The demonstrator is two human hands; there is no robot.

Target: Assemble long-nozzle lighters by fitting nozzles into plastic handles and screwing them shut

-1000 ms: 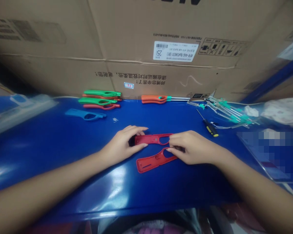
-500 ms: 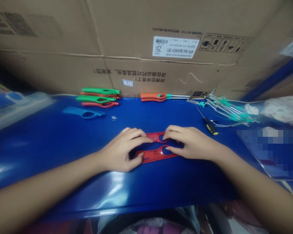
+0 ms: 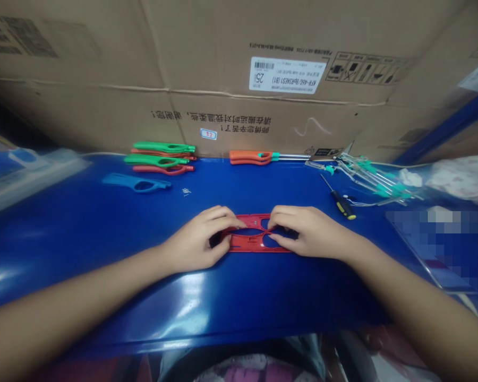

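Two red lighter casing halves lie side by side on the blue table, their hollow inner faces up. The far half (image 3: 254, 220) and the near half (image 3: 247, 244) almost meet along their long edges, with a narrow lens-shaped gap between. My left hand (image 3: 199, 239) is closed over their left ends, fingers on the far half and thumb on the near one. At the right ends, by the oval finger holes, my right hand (image 3: 310, 232) pinches both halves the same way. The parts beneath my fingers are hidden.
Green and red lighter casings (image 3: 159, 160) are piled at back left, a blue casing (image 3: 137, 183) before them. Tiny metal pins (image 3: 186, 192), an assembled orange lighter (image 3: 250, 157), a screwdriver (image 3: 343, 205) and metal lighter stems (image 3: 374, 178) lie around. A cardboard box (image 3: 207, 63) walls the back.
Both hands have brought the two red halves closer together. The near half has shifted away from me and straightened, now nearly parallel to the far one.
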